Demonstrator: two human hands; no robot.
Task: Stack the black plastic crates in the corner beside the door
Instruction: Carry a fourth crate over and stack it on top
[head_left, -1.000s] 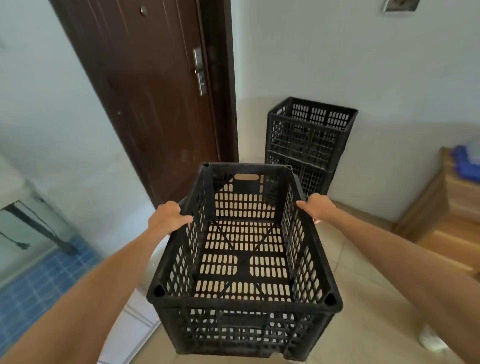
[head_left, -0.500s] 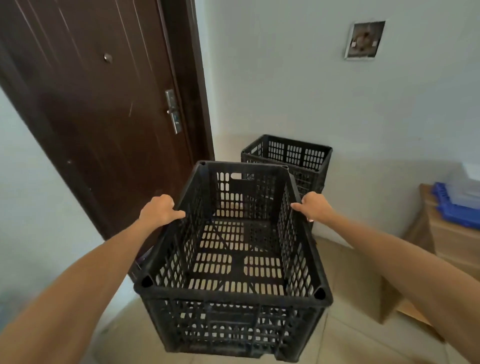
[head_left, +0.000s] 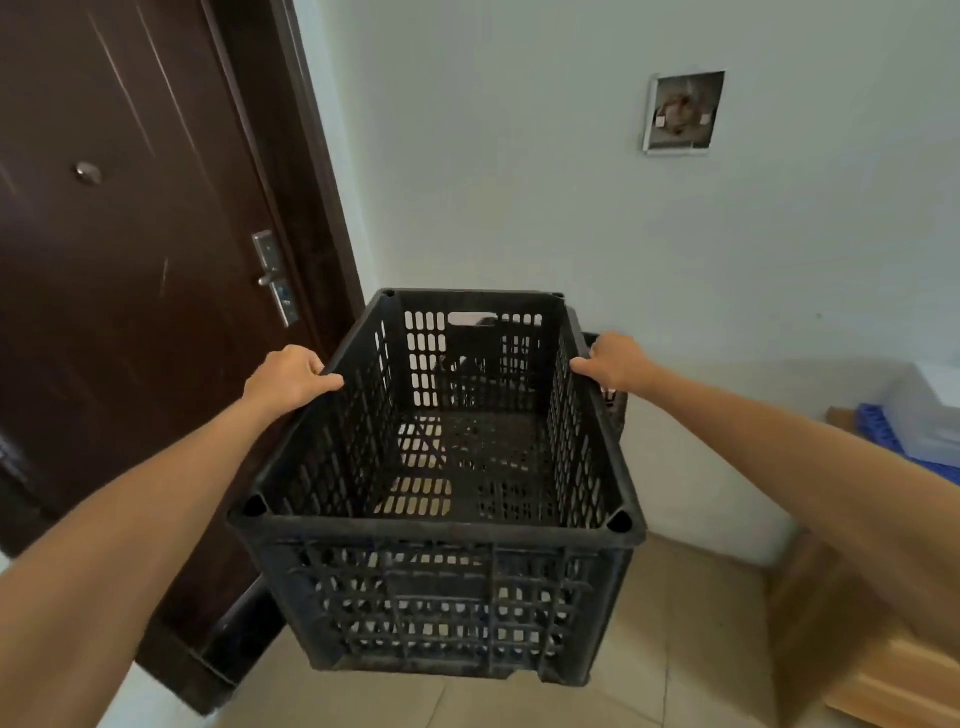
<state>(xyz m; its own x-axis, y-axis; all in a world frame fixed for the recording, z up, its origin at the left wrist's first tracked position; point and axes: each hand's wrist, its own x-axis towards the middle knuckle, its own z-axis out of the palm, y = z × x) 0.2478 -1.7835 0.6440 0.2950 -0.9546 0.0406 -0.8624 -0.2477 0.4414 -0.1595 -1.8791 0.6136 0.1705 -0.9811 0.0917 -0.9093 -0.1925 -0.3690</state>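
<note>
I hold a black perforated plastic crate (head_left: 441, 592) in the air, open side up and empty. My left hand (head_left: 288, 376) grips its left rim and my right hand (head_left: 613, 364) grips its right rim. The crate hangs over the stacked black crates (head_left: 615, 402) in the corner beside the dark brown door (head_left: 130, 312). Only a sliver of the stack's top right corner shows past my right hand; the rest is hidden behind the held crate.
A pale wall with an open socket box (head_left: 680, 111) stands behind the corner. A wooden cabinet (head_left: 862, 639) at the right carries a blue tray (head_left: 883, 431) and a clear box (head_left: 930, 415). Beige floor tiles (head_left: 675, 613) lie below.
The crate in both hands has come closer to the corner and higher, now covering almost all of the stacked crates. The view has tilted upward along the wall.
</note>
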